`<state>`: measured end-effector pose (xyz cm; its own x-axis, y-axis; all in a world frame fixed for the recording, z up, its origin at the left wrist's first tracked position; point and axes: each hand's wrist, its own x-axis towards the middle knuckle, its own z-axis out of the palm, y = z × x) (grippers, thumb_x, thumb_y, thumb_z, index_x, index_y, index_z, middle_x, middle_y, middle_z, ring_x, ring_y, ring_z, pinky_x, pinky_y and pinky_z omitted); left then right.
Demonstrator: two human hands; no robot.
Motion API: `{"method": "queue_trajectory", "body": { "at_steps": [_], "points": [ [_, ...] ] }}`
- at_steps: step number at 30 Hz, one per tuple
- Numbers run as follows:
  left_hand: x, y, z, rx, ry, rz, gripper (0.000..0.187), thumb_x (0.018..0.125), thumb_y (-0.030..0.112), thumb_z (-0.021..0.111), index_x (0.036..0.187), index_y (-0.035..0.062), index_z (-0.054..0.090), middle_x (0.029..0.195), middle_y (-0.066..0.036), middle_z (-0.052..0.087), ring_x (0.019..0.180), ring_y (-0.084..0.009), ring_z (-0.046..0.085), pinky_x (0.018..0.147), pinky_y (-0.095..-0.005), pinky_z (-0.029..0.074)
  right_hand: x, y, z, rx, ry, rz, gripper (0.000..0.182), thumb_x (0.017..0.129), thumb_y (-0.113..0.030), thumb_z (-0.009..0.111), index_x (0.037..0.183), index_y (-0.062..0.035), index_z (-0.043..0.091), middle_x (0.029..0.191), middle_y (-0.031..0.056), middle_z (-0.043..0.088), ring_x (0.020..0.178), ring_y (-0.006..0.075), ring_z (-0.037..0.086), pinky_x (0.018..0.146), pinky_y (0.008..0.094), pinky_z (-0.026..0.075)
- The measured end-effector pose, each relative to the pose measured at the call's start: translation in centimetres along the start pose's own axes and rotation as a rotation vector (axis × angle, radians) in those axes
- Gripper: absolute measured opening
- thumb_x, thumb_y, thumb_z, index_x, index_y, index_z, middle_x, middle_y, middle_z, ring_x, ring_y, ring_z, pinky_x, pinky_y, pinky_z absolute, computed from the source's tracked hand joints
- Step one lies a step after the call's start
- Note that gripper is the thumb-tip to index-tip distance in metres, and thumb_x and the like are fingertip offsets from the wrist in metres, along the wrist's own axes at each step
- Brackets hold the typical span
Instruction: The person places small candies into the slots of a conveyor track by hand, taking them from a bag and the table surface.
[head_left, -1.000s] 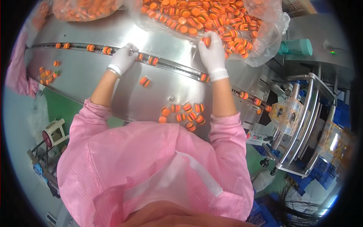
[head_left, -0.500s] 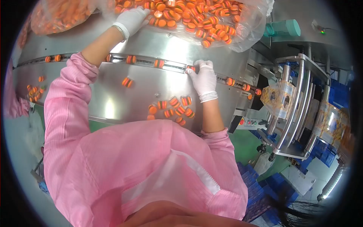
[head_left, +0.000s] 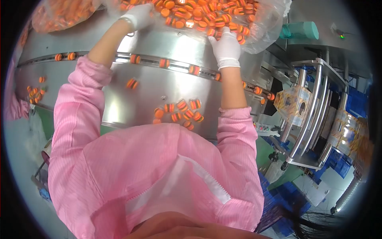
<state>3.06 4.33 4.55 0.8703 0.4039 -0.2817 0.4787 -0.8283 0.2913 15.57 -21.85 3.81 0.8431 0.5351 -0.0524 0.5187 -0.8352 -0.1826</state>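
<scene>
Orange, green and red burger-shaped candies (head_left: 197, 12) lie heaped in a clear plastic bag (head_left: 264, 34) at the top of the head view. My right hand (head_left: 226, 48), in a white glove, reaches the near edge of this heap. Its thumb and forefinger are spread, with candies just beyond and between the tips. My left hand (head_left: 140, 16), also gloved, is at the heap's left side; its fingers are blurred and partly hidden among plastic and candies. Between me and the bag, a narrow conveyor track (head_left: 179, 67) carries spaced candies (head_left: 164, 63) standing on edge.
Loose candies (head_left: 182, 105) are scattered on the steel table (head_left: 131, 103) near my body. Another full bag (head_left: 63, 14) sits at upper left. At right stands a wrapping machine with rollers and printed film (head_left: 292, 105). A teal bottle (head_left: 300, 30) lies behind it. A co-worker's pink sleeve (head_left: 18, 107) shows at left.
My right hand has left the conveyor track and moved up to the candy heap. My left hand has shifted slightly left and up. Candies on the track have moved along to the right.
</scene>
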Motion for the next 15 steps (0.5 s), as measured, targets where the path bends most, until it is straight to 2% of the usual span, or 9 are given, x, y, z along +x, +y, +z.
{"method": "queue_trajectory", "body": {
  "at_steps": [1, 3, 4, 6, 7, 9, 10, 12, 15],
  "points": [
    [-1.1, -0.9, -0.1, 0.005, -0.005, -0.01, 0.034, 0.088, 0.024, 0.055, 0.11, -0.0011, 0.056, 0.098, -0.019, 0.065, 0.093, -0.0281, 0.064, 0.081, -0.0357, 0.05, 0.1, 0.4, 0.3, 0.025, 0.011, -0.018, 0.044, 0.077, -0.031, 0.068, 0.111, -0.0065, 0.054, 0.103, 0.02, 0.057, 0.089, 0.0363, 0.063, 0.076, 0.044, 0.052],
    [-3.6, -3.4, -0.7, -0.862, 0.034, 0.068, 0.032, 0.092, 0.017, 0.051, 0.119, -0.0006, 0.055, 0.108, -0.011, 0.061, 0.097, -0.0176, 0.062, 0.083, -0.0301, 0.051, 0.0, 1.0, 0.2, 0.104, 0.024, -0.05, 0.037, 0.079, -0.027, 0.064, 0.108, -0.0052, 0.056, 0.099, 0.0208, 0.058, 0.087, 0.0347, 0.062, 0.077, 0.043, 0.051],
    [-5.2, -4.0, -1.1, -0.855, 0.037, 0.061, 0.032, 0.092, 0.017, 0.051, 0.119, -0.0006, 0.055, 0.108, -0.011, 0.061, 0.097, -0.0176, 0.062, 0.083, -0.0301, 0.051, 0.0, 1.6, 0.3, 0.113, 0.021, -0.055, 0.037, 0.079, -0.027, 0.064, 0.108, -0.0052, 0.056, 0.099, 0.0208, 0.058, 0.087, 0.0347, 0.062, 0.077, 0.043, 0.051],
    [-8.5, -5.2, -1.7, -1.22, 0.231, -0.007, 0.036, 0.092, 0.018, 0.052, 0.122, -0.0021, 0.053, 0.112, -0.01, 0.061, 0.101, -0.0204, 0.062, 0.091, -0.0297, 0.048, -0.3, 2.7, 0.8, 0.357, 0.133, -0.066, 0.035, 0.081, -0.026, 0.061, 0.108, -0.0043, 0.058, 0.1, 0.021, 0.057, 0.085, 0.0317, 0.062, 0.078, 0.0412, 0.049],
    [-9.6, -6.7, -1.3, -1.215, 0.236, -0.015, 0.036, 0.092, 0.018, 0.052, 0.122, -0.0021, 0.053, 0.112, -0.01, 0.061, 0.101, -0.0204, 0.062, 0.091, -0.0297, 0.048, -0.9, 2.5, 0.0, 0.44, 0.16, -0.074, 0.031, 0.083, -0.021, 0.06, 0.109, -0.0043, 0.058, 0.101, 0.0182, 0.054, 0.082, 0.028, 0.06, 0.079, 0.0385, 0.048],
    [-11.7, -10.2, 0.5, -1.312, 0.265, -0.205, 0.032, 0.096, 0.01, 0.046, 0.126, 0.0008, 0.051, 0.114, -0.006, 0.057, 0.098, -0.0152, 0.06, 0.091, -0.0257, 0.048, -1.7, 2.3, -0.4, 0.515, 0.216, -0.121, 0.029, 0.083, -0.018, 0.06, 0.108, -0.0045, 0.058, 0.101, 0.0165, 0.053, 0.081, 0.0262, 0.059, 0.078, 0.0379, 0.048],
    [-12.8, -11.6, 1.2, -1.307, 0.269, -0.21, 0.032, 0.096, 0.01, 0.046, 0.126, 0.0008, 0.051, 0.114, -0.006, 0.057, 0.098, -0.0152, 0.06, 0.091, -0.0257, 0.048, -2.1, 2.2, -0.7, 0.583, 0.276, -0.158, 0.027, 0.083, -0.016, 0.06, 0.107, -0.0047, 0.059, 0.102, 0.0147, 0.051, 0.079, 0.0244, 0.058, 0.077, 0.0373, 0.048],
    [-14.5, -13.8, 2.6, -1.33, 0.224, -0.378, 0.03, 0.095, 0.011, 0.048, 0.124, 0.001, 0.053, 0.113, -0.009, 0.057, 0.095, -0.0159, 0.061, 0.088, -0.0252, 0.05, -3.3, 1.3, -1.0, 0.658, 0.239, -0.154, 0.025, 0.082, -0.013, 0.062, 0.105, -0.0045, 0.058, 0.101, 0.0131, 0.05, 0.081, 0.0247, 0.055, 0.079, 0.0361, 0.047],
    [-16.0, -14.9, 4.1, -1.396, 0.253, -0.453, 0.028, 0.095, 0.01, 0.049, 0.121, 0.0012, 0.055, 0.111, -0.009, 0.059, 0.092, -0.0141, 0.061, 0.084, -0.0244, 0.052, -4.2, -0.5, -0.5, 0.652, 0.196, -0.385, 0.024, 0.082, -0.014, 0.064, 0.102, -0.0036, 0.057, 0.098, 0.0131, 0.051, 0.096, 0.0285, 0.05, 0.085, 0.0345, 0.043]
  ]
}}
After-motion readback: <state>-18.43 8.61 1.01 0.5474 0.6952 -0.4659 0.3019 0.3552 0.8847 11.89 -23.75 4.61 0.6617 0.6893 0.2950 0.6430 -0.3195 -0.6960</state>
